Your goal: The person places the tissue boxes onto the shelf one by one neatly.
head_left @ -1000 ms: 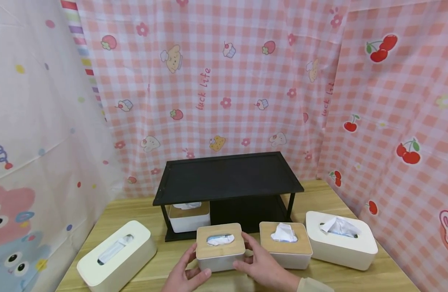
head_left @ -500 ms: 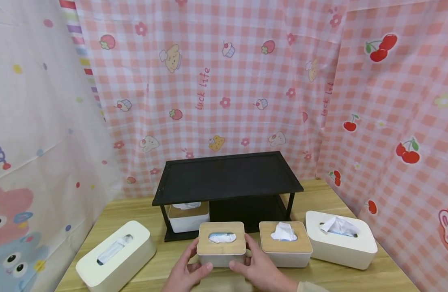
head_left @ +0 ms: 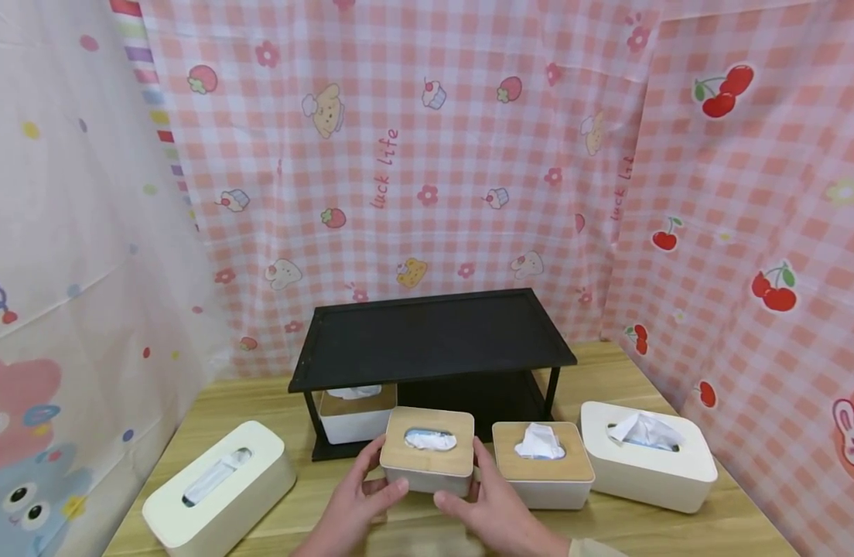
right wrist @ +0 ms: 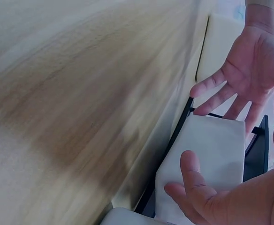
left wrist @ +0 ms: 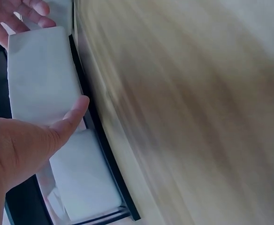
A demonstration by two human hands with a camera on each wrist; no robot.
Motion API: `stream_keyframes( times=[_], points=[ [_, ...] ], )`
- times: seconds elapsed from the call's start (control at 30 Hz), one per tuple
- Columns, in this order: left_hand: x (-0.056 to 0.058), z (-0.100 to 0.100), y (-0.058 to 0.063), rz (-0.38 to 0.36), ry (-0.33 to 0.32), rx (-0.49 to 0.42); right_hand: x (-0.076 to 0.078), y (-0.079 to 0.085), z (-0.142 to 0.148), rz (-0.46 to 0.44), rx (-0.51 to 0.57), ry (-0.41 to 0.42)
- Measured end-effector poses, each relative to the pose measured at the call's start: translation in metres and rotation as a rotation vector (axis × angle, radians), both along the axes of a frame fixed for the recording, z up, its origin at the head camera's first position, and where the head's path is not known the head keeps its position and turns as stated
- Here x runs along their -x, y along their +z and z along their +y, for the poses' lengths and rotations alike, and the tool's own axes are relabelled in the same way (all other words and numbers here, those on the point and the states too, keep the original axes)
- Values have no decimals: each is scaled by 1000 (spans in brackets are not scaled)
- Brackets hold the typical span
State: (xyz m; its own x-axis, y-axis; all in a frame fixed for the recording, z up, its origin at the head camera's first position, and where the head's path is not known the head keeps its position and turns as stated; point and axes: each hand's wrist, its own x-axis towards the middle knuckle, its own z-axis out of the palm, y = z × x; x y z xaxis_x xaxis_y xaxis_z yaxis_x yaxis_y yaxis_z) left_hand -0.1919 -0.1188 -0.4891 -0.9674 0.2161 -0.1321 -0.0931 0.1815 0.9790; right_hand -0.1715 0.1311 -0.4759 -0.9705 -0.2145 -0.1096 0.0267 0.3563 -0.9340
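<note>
Between my two hands I hold a small tissue box with a wood-look lid and white sides, turned slightly, in front of the black shelf. My left hand grips its left end, with the thumb along the near side. At the opposite end my right hand grips it, thumb also at the near side. In the left wrist view the box's white side shows above the thumb. The right wrist view has the same white side between both hands. Fingertips behind the box are partly hidden.
A matching tissue box sits on the shelf's lower level at the left. Another wood-lidded box stands close by my right hand. Long white tissue boxes lie at the left and the right of the wooden table.
My hands have carried the tissue box away from me toward the shelf and a little to the right. It has lifted and turned slightly. The other boxes stay put.
</note>
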Motion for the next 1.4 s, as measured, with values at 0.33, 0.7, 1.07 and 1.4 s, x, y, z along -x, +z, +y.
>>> stream_keyframes(
  times=[0.33,0.7,1.07,1.4],
  points=[
    [23,8,1,-13,16,2,8,4,-6,15,132,-2],
    [40,18,2,25,-37,-1,18,5,-14,-21,153,-146],
    [42,24,-3,16,-22,-8,29,9,-22,-15,95,-235],
    [39,37,-5,53,-12,-55,43,12,-30,-48,176,-302]
  ],
)
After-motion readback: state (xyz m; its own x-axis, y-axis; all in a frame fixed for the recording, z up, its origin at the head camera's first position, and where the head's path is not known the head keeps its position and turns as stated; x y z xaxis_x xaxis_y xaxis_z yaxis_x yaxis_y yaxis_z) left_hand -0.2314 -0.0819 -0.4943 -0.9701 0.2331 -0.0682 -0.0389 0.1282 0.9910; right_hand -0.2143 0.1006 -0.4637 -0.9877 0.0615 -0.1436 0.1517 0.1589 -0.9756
